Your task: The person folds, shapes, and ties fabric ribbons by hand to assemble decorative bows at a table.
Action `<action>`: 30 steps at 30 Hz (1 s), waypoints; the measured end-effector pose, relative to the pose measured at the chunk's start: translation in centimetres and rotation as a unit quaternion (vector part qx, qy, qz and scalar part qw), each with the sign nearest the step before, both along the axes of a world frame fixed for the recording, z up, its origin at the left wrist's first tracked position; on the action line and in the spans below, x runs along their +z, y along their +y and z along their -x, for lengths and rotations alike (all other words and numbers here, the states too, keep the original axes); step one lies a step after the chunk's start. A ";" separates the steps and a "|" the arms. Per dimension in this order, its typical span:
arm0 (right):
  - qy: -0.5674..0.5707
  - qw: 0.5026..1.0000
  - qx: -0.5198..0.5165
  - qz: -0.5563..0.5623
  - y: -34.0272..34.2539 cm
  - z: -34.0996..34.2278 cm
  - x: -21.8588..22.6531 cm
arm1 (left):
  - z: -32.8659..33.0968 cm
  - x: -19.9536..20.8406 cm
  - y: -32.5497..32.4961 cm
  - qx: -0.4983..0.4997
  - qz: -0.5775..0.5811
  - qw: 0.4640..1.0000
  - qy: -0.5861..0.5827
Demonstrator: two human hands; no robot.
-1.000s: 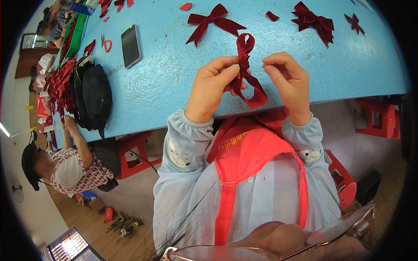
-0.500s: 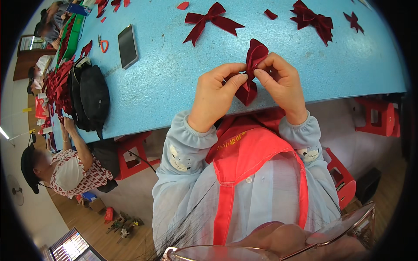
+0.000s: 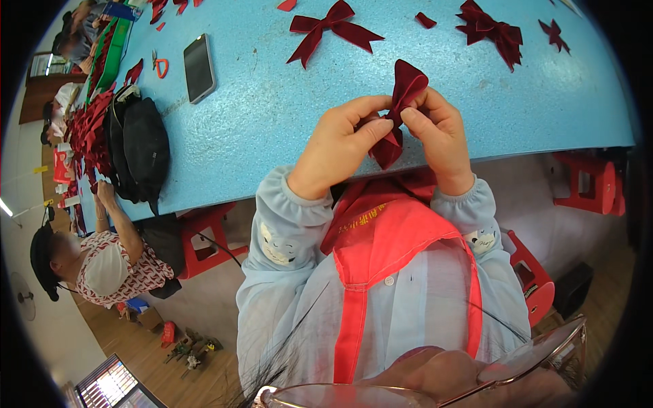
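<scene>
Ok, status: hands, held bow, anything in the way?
Left hand and right hand both pinching the bow near its middle. Phone and bag off left. Nothing seen in the way.

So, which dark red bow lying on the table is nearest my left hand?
The bow straight ahead of your left hand, its two tails spread wide; the layered bow lies farther off, to the right.

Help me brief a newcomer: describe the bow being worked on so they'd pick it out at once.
Go to the near edge of the blue table, just above the red apron in the picture. There the left hand and right hand pinch one dark red bow, one end pointing up the view. Unlike the bows lying farther across the table, it is held in both hands.
</scene>
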State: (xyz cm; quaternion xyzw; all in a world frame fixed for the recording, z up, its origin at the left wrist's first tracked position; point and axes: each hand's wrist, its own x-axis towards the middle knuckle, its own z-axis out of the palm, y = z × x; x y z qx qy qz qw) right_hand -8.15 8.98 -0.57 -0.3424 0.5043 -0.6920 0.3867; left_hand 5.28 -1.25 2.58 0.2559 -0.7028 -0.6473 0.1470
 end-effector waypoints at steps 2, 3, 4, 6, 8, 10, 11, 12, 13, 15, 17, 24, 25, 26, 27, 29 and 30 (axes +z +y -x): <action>-0.058 0.998 -0.010 0.001 0.1 -0.2 -0.3 | 0.1 0.1 -0.4 -0.015 -0.065 0.998 -0.009; -0.075 0.997 -0.013 -0.012 0.1 -0.3 -0.9 | 0.1 0.2 -0.5 -0.014 -0.070 0.997 -0.023; -0.093 0.995 -0.016 -0.025 0.1 -0.3 -1.2 | 0.2 0.3 -0.5 -0.014 -0.076 0.996 -0.037; -0.053 0.998 -0.035 -0.026 -0.2 -0.6 -1.2 | 0.2 0.1 -0.6 -0.015 -0.071 0.997 -0.028; -0.013 0.998 -0.054 -0.028 -0.3 -0.7 -1.2 | 0.2 0.1 -0.5 -0.015 -0.066 0.997 -0.020; 0.028 0.998 -0.054 -0.019 -0.4 -0.6 -1.1 | 0.5 0.1 -0.3 -0.005 -0.082 0.996 -0.027; 0.028 0.998 -0.055 -0.020 -0.4 -0.6 -1.1 | 0.7 0.4 -0.2 -0.006 -0.083 0.996 -0.027; 0.006 0.999 -0.051 -0.016 -0.4 -0.6 -1.1 | 0.9 0.7 -0.1 0.003 -0.103 0.994 -0.027; -0.016 0.999 -0.047 -0.011 -0.4 -0.7 -1.2 | 1.1 0.9 -0.1 0.012 -0.123 0.992 -0.026; -0.063 0.997 -0.053 0.000 -0.2 -1.2 -1.5 | 0.9 1.0 -0.1 0.017 -0.175 0.984 -0.029; -0.109 0.992 -0.061 0.013 -0.2 -1.7 -1.8 | 0.7 0.9 -0.5 0.021 -0.227 0.973 -0.031; -0.074 0.993 -0.091 0.016 -0.4 -1.7 -1.9 | 1.3 -0.6 -0.8 -0.020 -0.143 0.989 -0.030; -0.028 0.996 -0.087 0.016 -0.4 -1.6 -1.8 | 1.4 -0.9 -0.7 -0.014 -0.149 0.989 0.014; -0.030 0.995 -0.090 0.014 -0.3 -1.7 -1.9 | 1.5 -1.0 -0.8 -0.017 -0.151 0.988 0.013; -0.020 0.994 -0.105 0.019 -0.2 -2.0 -2.1 | 1.6 -1.0 -1.1 -0.027 -0.178 0.984 0.005; -0.012 0.992 -0.120 0.023 -0.2 -2.5 -2.1 | 1.6 -1.1 -1.1 -0.037 -0.205 0.978 -0.004; -0.064 0.989 -0.131 0.007 -0.3 -2.8 -2.0 | 1.5 -1.2 -1.0 -0.047 -0.211 0.976 -0.004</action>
